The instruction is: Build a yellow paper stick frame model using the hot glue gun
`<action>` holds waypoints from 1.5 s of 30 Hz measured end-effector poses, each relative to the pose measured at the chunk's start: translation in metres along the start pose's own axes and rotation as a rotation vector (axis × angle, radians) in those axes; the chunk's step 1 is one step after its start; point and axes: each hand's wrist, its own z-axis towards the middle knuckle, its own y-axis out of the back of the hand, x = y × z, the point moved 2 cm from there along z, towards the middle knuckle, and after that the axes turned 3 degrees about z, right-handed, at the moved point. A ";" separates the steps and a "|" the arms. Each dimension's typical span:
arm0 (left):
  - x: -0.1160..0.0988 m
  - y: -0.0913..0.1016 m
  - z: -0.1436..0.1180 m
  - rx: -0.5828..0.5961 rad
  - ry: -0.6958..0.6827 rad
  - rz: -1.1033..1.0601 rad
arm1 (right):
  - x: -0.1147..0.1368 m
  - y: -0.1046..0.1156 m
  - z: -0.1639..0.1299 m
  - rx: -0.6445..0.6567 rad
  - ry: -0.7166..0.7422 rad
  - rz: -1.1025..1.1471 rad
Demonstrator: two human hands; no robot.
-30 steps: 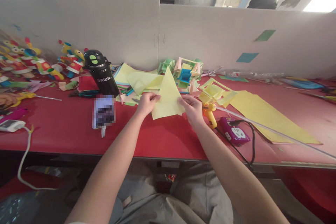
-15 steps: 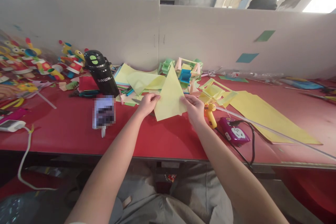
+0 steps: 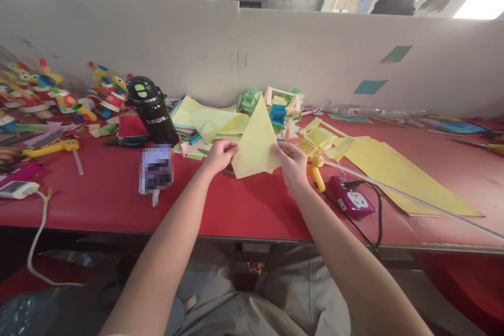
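A sheet of pale yellow paper (image 3: pixel 255 142), pointed at the top like a triangle, is held up above the red table in front of me. My left hand (image 3: pixel 222 156) pinches its left edge between thumb and fingers. On the other side, my right hand (image 3: pixel 290 161) grips the right edge, thumb on the near face. Just right of that hand lies a yellow hot glue gun (image 3: pixel 316 173), with a clear glue stick (image 3: pixel 394 191) reaching out behind it. Behind the paper stand folded paper models (image 3: pixel 281 107) in green, pink, yellow and blue.
A black bottle (image 3: pixel 153 113) and a blurred-out phone (image 3: pixel 156 169) stand to the left. A purple power socket (image 3: pixel 352 198) with a cable and large yellow sheets (image 3: pixel 405 173) lie right. Another person's hand (image 3: pixel 10 156) is at a second glue gun (image 3: pixel 53 149), far left.
The yellow paper tilts and shifts very slightly in my hands, both still pinching it. At far left, the other person's glue gun has moved lower and shows more plainly.
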 end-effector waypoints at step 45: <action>0.001 0.006 -0.005 -0.055 -0.138 0.432 | 0.001 -0.002 -0.004 0.054 0.007 -0.028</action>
